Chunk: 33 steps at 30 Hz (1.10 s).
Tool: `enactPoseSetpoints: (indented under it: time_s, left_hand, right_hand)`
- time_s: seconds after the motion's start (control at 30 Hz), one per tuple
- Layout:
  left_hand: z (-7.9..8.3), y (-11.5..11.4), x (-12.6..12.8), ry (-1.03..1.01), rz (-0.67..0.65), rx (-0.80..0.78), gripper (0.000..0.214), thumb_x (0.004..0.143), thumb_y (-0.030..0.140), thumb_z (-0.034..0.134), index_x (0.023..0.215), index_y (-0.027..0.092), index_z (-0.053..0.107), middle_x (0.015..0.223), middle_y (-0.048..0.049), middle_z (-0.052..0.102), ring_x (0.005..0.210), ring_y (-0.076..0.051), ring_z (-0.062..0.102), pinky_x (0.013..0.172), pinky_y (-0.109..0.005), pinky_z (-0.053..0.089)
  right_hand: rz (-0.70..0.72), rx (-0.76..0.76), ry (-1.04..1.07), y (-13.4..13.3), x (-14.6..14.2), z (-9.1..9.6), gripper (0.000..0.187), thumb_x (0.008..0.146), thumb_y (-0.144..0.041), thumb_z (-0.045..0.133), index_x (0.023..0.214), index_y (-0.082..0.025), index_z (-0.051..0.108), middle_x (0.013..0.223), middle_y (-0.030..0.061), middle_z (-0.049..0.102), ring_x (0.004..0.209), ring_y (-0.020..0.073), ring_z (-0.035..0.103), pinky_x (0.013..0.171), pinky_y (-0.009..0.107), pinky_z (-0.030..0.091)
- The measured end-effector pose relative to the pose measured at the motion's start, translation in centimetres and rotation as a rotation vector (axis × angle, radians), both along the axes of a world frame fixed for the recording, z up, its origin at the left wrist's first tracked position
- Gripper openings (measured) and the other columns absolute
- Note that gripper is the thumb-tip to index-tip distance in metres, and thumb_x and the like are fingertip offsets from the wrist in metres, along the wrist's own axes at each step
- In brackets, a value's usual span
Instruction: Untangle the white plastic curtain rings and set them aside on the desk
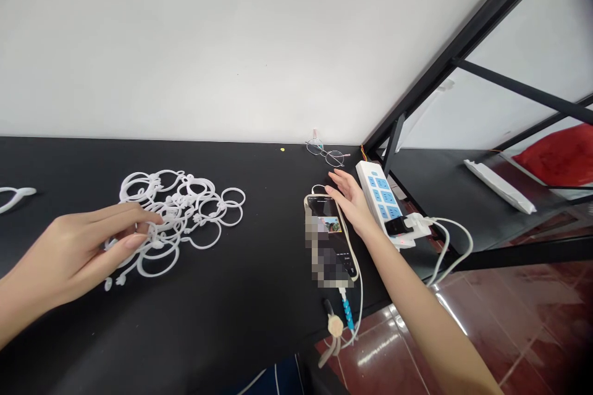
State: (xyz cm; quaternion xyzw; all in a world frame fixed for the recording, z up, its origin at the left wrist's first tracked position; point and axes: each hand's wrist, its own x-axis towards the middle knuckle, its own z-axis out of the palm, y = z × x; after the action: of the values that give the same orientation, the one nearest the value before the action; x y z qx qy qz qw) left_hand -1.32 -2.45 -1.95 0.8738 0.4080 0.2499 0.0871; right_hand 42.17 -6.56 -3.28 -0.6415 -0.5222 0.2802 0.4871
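A tangled heap of white plastic rings [185,213] lies on the black table [259,296]. My left hand [88,247] rests at the heap's left edge, fingers stretched out and touching the nearest rings, with nothing gripped. A smartphone [330,241] with its screen lit lies to the right, with a white cable plugged into its near end. My right hand [353,197] lies open beside the phone's far right corner, fingers flat and touching its edge.
A white and blue power strip [382,194] with a plugged-in charger sits just right of the phone. Eyeglasses [327,153] lie by the wall. Another white piece [16,196] lies at the far left. A black metal frame [463,49] rises at the right, with red floor below.
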Motion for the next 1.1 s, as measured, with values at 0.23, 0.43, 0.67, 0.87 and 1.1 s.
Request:
enactPoseSetpoints:
  time_s: [0.23,0.43,0.67,0.87,1.1]
  left_hand:
    - [-0.05,0.06,-0.04,-0.121,-0.04,-0.049,0.034,0.09,0.04,0.04,0.091,0.021,0.068,0.087,-0.0037,0.073,0.077,-0.018,0.067,0.072,-0.025,0.043]
    - [-0.04,0.03,-0.08,-0.111,-0.01,-0.073,0.036,0.09,0.043,0.039,0.09,0.022,0.068,0.087,-0.0034,0.073,0.078,-0.018,0.068,0.072,-0.025,0.044]
    - [-0.2,0.11,-0.21,-0.113,-0.022,-0.057,0.035,0.09,0.04,0.039,0.091,0.02,0.068,0.085,-0.0034,0.073,0.076,-0.018,0.068,0.071,-0.025,0.044]
    - [0.02,0.04,-0.08,-0.103,-0.012,-0.078,0.036,0.09,0.043,0.038,0.09,0.022,0.067,0.085,-0.0029,0.073,0.078,-0.018,0.068,0.071,-0.026,0.045]
    - [0.76,-0.24,0.43,-0.11,0.013,-0.09,0.037,0.089,0.044,0.037,0.089,0.023,0.067,0.078,-0.0018,0.072,0.072,-0.017,0.067,0.068,-0.025,0.045]
  right_hand:
    - [0.002,0.013,-0.03,-0.12,0.17,-0.11,0.058,0.076,-0.052,0.071,0.124,-0.026,0.052,0.136,0.0094,0.057,0.133,0.0247,0.047,0.116,0.047,0.031]
    - [0.004,0.017,-0.034,-0.13,0.35,-0.05,0.056,0.076,-0.052,0.071,0.122,-0.026,0.054,0.134,0.0093,0.058,0.131,0.0252,0.05,0.115,0.046,0.034]
    - [0.003,0.017,-0.021,-0.22,0.19,0.16,0.054,0.074,-0.052,0.072,0.119,-0.026,0.056,0.133,0.0091,0.059,0.131,0.0253,0.05,0.116,0.047,0.033]
    - [0.007,0.021,-0.031,-0.24,0.27,0.11,0.053,0.074,-0.052,0.072,0.118,-0.027,0.056,0.133,0.0088,0.06,0.13,0.0255,0.051,0.115,0.049,0.033]
    - [0.008,0.027,-0.028,-0.12,0.57,-0.13,0.054,0.074,-0.054,0.072,0.119,-0.027,0.056,0.132,0.0089,0.06,0.129,0.0261,0.052,0.114,0.048,0.036]
